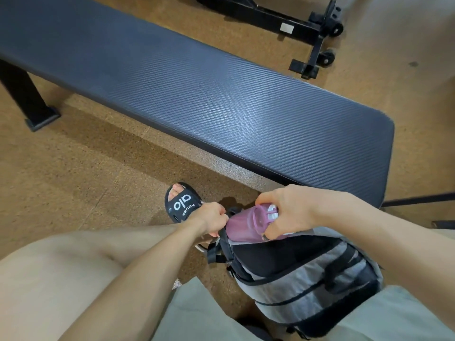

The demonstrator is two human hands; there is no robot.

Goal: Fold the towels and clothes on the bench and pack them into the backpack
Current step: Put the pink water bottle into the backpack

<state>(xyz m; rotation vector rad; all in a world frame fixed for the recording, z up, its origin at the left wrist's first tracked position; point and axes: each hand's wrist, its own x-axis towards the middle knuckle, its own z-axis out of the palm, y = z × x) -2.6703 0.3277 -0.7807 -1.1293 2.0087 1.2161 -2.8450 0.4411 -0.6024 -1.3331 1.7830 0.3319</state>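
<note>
A person crouched beside a gym bench (221, 94) works a purple water bottle (248, 223) into the side of a grey and black backpack (307, 274) standing on the cork-coloured floor between their knees. The right hand (290, 210) is curled over the bottle's lid end, fingers and thumb clamped round it, while the left hand (213, 219) pinches the dark edge of the bag beside the bottle's base, apparently holding a side pocket open. The two hands sit close together, with only the bottle between them. The step looks best done by keeping the pocket mouth stretched wide with the left hand and sliding the bottle straight down its length, rather than forcing it at an angle against the fabric. No towels or clothes show on the bench, whose padded top lies bare in this view, so the folding and packing appears largely finished; whether the garments are inside the bag cannot be told. A foot in a black slide sandal (182, 203) rests just beyond the left hand.
</note>
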